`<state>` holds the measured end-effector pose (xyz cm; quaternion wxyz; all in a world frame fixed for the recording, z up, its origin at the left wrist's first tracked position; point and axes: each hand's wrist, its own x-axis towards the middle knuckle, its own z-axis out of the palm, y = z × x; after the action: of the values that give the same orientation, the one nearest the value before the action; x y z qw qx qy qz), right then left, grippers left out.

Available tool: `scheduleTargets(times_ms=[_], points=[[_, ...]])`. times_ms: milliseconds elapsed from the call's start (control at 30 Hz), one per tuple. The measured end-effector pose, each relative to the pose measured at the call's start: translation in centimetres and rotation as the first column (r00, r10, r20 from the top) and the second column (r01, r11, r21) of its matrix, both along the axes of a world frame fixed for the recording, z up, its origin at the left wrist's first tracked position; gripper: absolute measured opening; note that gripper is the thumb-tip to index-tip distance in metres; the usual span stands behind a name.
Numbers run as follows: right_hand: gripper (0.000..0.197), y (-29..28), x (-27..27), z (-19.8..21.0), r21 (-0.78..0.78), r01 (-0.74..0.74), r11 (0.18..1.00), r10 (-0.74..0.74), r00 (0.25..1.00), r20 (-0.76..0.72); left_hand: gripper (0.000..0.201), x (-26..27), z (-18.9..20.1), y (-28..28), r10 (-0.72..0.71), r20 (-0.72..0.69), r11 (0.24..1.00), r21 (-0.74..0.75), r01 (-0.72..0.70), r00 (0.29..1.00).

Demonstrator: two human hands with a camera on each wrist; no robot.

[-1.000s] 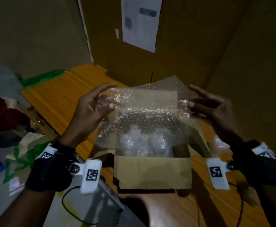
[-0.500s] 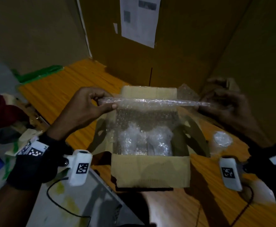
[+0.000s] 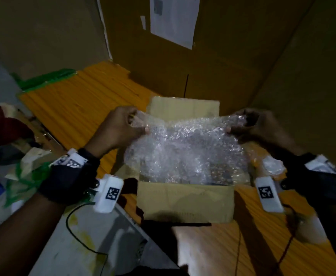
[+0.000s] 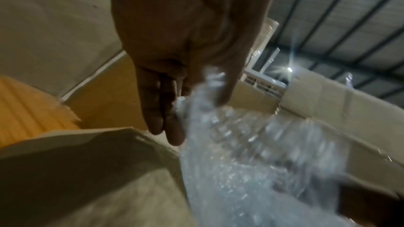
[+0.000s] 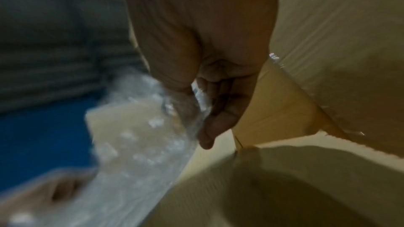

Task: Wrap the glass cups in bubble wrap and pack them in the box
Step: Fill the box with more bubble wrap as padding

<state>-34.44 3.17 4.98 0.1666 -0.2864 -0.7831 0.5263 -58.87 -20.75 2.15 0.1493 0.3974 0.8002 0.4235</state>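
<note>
An open cardboard box [image 3: 185, 204] stands on the orange table. A sheet of bubble wrap [image 3: 185, 152] is stretched over its opening and hides what lies inside. My left hand [image 3: 123, 126] pinches the sheet's left top corner between thumb and fingers. My right hand [image 3: 250, 126] pinches the right top corner. In the left wrist view the bubble wrap [image 4: 251, 161] hangs from my left hand [image 4: 196, 92] beside a box flap [image 4: 87, 161]. The right wrist view is blurred; there my right hand [image 5: 203, 103] holds the bubble wrap [image 5: 135, 153].
Large cardboard cartons [image 3: 203, 62] with a paper label [image 3: 175, 18] rise right behind the box. A small clear wrapped thing [image 3: 272, 166] lies on the table to the right of the box. Clutter with green tape [image 3: 23, 172] sits at the left, off the table's edge.
The bubble wrap was held edge-on half a second ago; now both hands have lowered it and spread it flat over the box opening, covering the wrapped cups that showed inside.
</note>
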Motion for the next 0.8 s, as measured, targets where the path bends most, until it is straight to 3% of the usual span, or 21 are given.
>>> scheduleTargets(times_ms=[100,200,300,400,500,567,633,733,767,800], points=[[0.027,-0.3,-1.9,-1.8,0.198,-0.066,0.978,0.036,0.988,0.152,0.043,1.4,-1.2,1.1,-0.016,-0.288,0.985,-0.172,-0.035,0.958],[0.027,-0.5,-3.4,-3.2,0.439,-0.175,0.881,0.023,0.944,0.329,0.058,2.9,-2.1,2.1,-0.109,-0.475,0.953,-0.299,-0.044,0.873],[0.034,-0.9,-4.5,-3.5,0.583,-0.295,0.757,-0.012,0.886,0.464,0.078,3.2,-2.5,2.6,-0.27,-0.524,0.856,-0.515,-0.048,0.808],[0.041,-1.3,-4.9,-3.0,0.608,-0.35,0.712,-0.039,0.845,0.533,0.097,3.6,-2.0,2.4,-0.372,-0.501,0.784,-0.62,-0.024,0.781],[0.048,-1.9,-4.9,-2.0,0.742,-0.358,0.567,-0.128,0.852,0.508,0.082,3.7,-0.8,2.2,-0.484,-0.541,0.76,-0.649,0.025,0.687],[0.045,-2.5,-5.2,-1.6,0.761,-0.434,0.482,-0.097,0.837,0.538,0.065,3.0,0.0,2.4,-0.603,-0.52,0.69,-0.72,0.068,0.604],[0.045,-3.1,-6.0,-1.9,0.657,-0.629,0.414,-0.011,0.719,0.695,0.058,2.2,0.2,2.8,-0.711,-0.44,0.574,-0.813,0.093,0.548],[0.04,-3.0,-7.2,-3.2,0.332,-0.833,0.442,0.075,0.403,0.912,0.06,2.0,-0.2,3.6,-0.837,-0.322,0.358,-0.934,-0.002,0.443],[0.039,-2.6,-7.5,-3.7,0.274,-0.895,0.352,0.079,0.32,0.944,0.061,2.4,-0.5,3.7,-0.862,-0.319,0.319,-0.945,-0.067,0.393],[0.041,-2.6,-7.6,-4.0,0.233,-0.914,0.332,0.085,0.275,0.958,0.058,2.9,-1.1,3.8,-0.88,-0.327,0.298,-0.945,-0.137,0.345]])
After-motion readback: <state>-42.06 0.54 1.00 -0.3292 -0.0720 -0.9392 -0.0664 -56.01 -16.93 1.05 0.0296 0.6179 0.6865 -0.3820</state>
